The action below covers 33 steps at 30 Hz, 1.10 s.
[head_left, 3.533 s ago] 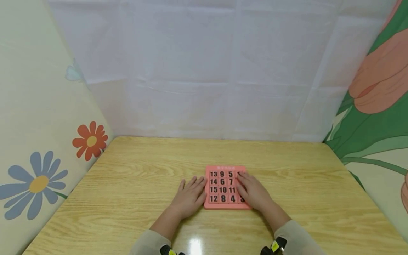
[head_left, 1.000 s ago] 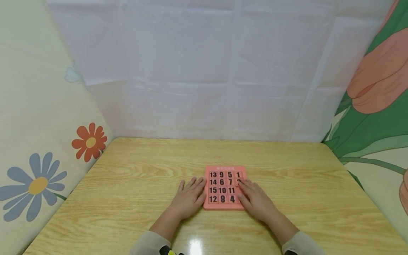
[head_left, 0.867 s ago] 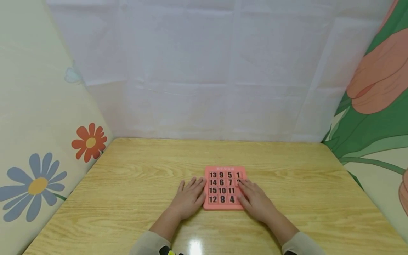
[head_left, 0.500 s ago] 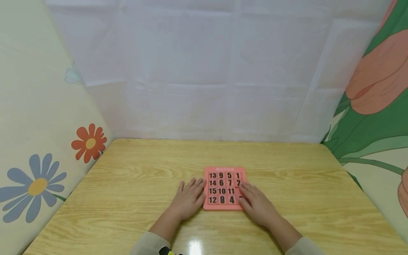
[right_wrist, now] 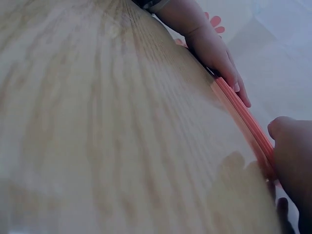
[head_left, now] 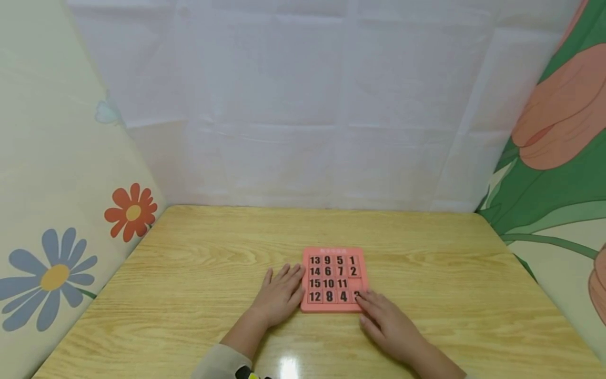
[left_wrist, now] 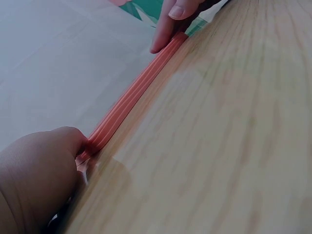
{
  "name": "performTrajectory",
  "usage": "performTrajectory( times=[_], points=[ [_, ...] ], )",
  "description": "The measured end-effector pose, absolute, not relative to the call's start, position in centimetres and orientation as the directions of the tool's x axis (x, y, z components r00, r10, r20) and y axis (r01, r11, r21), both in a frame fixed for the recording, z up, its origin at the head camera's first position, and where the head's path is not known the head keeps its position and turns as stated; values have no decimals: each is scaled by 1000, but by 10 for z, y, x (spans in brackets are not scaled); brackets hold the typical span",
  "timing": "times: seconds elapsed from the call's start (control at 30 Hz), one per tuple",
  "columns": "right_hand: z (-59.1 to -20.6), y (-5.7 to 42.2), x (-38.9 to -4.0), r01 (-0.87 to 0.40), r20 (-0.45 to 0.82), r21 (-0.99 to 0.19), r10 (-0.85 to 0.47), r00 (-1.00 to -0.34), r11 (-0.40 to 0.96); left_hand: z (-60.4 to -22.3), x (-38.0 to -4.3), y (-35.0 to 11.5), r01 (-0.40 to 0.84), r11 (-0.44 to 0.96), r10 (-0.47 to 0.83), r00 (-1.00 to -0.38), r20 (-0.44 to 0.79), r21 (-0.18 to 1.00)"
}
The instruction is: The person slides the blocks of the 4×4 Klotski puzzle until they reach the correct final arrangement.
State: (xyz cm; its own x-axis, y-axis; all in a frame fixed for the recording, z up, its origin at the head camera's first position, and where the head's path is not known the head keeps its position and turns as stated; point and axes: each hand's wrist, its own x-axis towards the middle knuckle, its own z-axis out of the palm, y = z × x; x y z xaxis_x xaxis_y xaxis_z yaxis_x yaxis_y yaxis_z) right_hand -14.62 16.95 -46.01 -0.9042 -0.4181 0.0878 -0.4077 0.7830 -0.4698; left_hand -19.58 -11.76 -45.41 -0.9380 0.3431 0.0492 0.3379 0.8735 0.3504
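A pink sliding number puzzle (head_left: 333, 309) lies flat on the wooden table in the head view. Its black-numbered tiles fill the grid except for a gap (head_left: 355, 283) in the right column, between tile 2 (head_left: 353, 271) and tile 3 (head_left: 357, 296). My left hand (head_left: 278, 296) lies along the left edge, fingers extended, thumb at the frame. My right hand (head_left: 390, 326) is at the near right corner, its fingertips on tile 3 and partly covering it; the thumb is off the frame. From low down, the left wrist view shows the puzzle's side (left_wrist: 131, 100) between both hands.
The wood-grain table (head_left: 227, 237) extends around the puzzle on all sides. Behind it hangs a white cloth (head_left: 284, 105). Flower-printed panels stand on the left (head_left: 57, 158) and right (head_left: 558, 210).
My right hand has moved from over the right column toward the near right corner, uncovering tiles 1 and 2 and the gap below them. My left hand has stayed in place.
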Motion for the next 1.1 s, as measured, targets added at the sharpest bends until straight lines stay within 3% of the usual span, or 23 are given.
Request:
performTrajectory(
  times=[0.37,1.1],
  points=[
    [-462,169,-147,-458,166,-424,-430,-888,782,-456,-197,-118,339,874,343,-938,52,347],
    [-463,164,-171,-438,147,-413,-416,-897,798,-456,-197,-118,338,873,345,-938,44,352]
  ],
)
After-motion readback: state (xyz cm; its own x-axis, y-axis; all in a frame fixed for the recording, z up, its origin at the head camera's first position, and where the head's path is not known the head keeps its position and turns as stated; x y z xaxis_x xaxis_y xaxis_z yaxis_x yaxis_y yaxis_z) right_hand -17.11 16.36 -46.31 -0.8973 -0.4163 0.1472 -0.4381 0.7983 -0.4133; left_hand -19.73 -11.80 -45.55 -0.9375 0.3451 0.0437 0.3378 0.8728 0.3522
